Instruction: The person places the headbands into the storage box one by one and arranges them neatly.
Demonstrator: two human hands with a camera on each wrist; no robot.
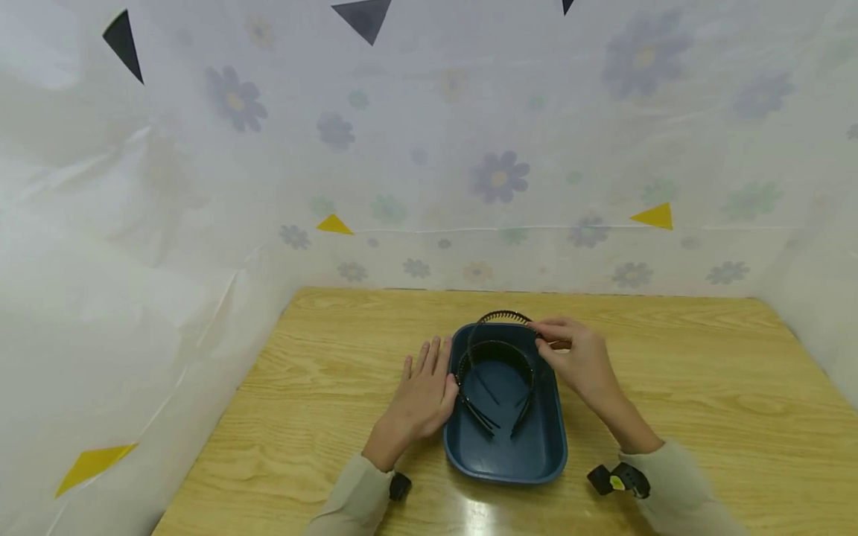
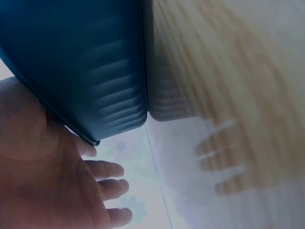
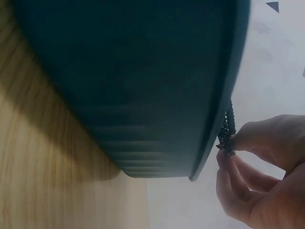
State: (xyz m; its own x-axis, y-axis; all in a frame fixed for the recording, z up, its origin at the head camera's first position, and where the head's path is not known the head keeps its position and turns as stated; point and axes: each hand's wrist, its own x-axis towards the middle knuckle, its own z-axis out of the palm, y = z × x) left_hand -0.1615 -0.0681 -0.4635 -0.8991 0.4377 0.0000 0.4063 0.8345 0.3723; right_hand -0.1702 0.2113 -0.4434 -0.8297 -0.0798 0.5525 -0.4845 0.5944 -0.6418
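A dark blue tray (image 1: 546, 461) sits on the wooden table with black toothed headbands (image 1: 497, 357) lying in it. My right hand (image 1: 570, 351) pinches one black headband (image 1: 503, 317) at the tray's far right rim; in the right wrist view the toothed band (image 3: 228, 129) sits between thumb and fingers (image 3: 248, 143) beside the tray wall (image 3: 143, 95). My left hand (image 1: 425, 387) lies flat with straight fingers against the tray's left side. The left wrist view shows those fingers (image 2: 107, 179) spread beside the tray wall (image 2: 86, 67).
The wooden table (image 1: 322, 387) stretches to both sides of the tray. A white flowered sheet (image 1: 496, 179) walls in the back and both sides. Wrist-worn cameras (image 1: 620, 480) show near the front edge.
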